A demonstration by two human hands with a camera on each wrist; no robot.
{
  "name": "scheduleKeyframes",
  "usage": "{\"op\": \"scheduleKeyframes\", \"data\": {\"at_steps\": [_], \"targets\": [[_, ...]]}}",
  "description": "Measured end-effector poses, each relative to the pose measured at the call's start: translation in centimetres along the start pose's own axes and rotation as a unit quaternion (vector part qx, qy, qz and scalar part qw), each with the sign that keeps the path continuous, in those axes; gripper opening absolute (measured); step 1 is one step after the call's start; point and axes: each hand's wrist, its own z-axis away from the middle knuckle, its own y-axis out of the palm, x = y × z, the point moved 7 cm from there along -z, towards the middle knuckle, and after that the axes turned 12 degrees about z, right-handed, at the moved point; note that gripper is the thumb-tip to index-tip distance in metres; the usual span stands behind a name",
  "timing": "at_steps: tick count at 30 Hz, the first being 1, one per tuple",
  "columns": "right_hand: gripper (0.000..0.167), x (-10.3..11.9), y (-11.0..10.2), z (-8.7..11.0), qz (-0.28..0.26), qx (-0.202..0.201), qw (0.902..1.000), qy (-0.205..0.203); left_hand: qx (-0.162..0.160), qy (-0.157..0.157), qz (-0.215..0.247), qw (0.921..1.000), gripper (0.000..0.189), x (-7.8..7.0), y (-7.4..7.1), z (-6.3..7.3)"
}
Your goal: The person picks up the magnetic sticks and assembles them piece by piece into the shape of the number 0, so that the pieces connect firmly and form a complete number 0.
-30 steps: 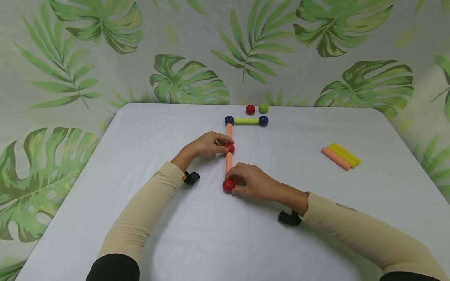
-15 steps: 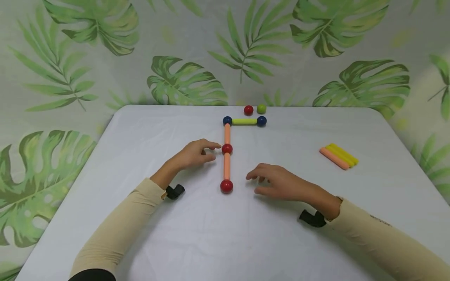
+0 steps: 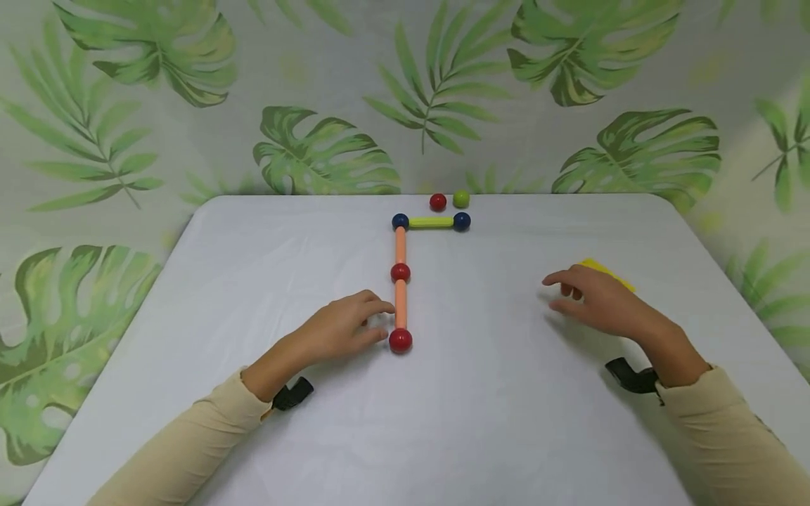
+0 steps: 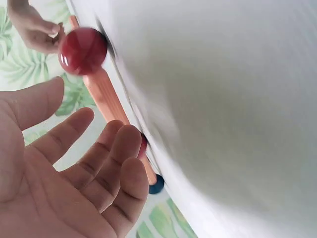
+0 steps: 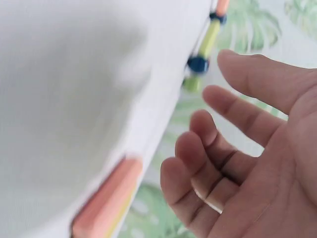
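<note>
A chain of sticks and balls lies on the white table. From the front it runs through a red ball (image 3: 401, 341), an orange stick (image 3: 401, 305), a middle red ball (image 3: 400, 273), a second orange stick (image 3: 401, 244) and a blue ball (image 3: 400, 222). There it turns right along a yellow-green stick (image 3: 432, 222) to another blue ball (image 3: 462, 221). My left hand (image 3: 342, 327) is beside the front orange stick, fingers relaxed, holding nothing. My right hand (image 3: 598, 299), also holding nothing, hovers by the loose sticks and partly hides them; a yellow one (image 3: 607, 273) shows behind it.
A loose red ball (image 3: 438, 202) and a green ball (image 3: 461, 199) sit at the table's back edge. Behind hangs a leaf-patterned cloth (image 3: 304, 70). In the right wrist view, a loose orange stick (image 5: 110, 198) lies against a yellow one.
Both hands have let go of the red balls. My left hand has drawn back toward the front of the chain. My right hand has moved right to the loose sticks.
</note>
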Motion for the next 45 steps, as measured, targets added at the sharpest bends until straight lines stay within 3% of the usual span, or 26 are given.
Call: {"op": "scheduleKeyframes", "data": {"at_steps": [7,11,13,18,23,33,45], "targets": [[0.039,-4.3,-1.3,0.6,0.005,-0.021,0.997,0.074,0.013,0.003,-0.005,0.9999,0.036,-0.8,0.9,0.2],[0.045,-6.4,-1.3,1.1,0.025,0.004,0.9918,0.125,0.021,-0.011,-0.006,0.9997,0.046,-0.8,1.6,0.2],[0.046,-7.2,-1.2,1.4,0.052,0.013,0.99,0.131,0.025,-0.012,-0.013,0.9995,0.05,-0.9,1.9,0.2],[0.041,-7.6,-0.6,1.5,0.086,-0.006,0.9894,0.117,0.023,-0.003,-0.021,0.9995,0.039,-1.4,2.1,0.0],[0.031,-6.9,-0.1,0.9,0.1,-0.018,0.9902,0.095,0.026,-0.012,-0.002,0.9996,0.033,-1.4,1.9,-0.1],[0.018,-6.4,0.4,0.3,0.084,-0.017,0.9923,0.089,0.027,-0.027,0.028,0.9989,0.033,-0.5,1.1,0.3],[0.044,-6.6,1.6,-0.4,0.061,0.029,0.9927,0.101,0.025,-0.039,0.066,0.9967,0.029,0.0,1.1,0.1]]}}
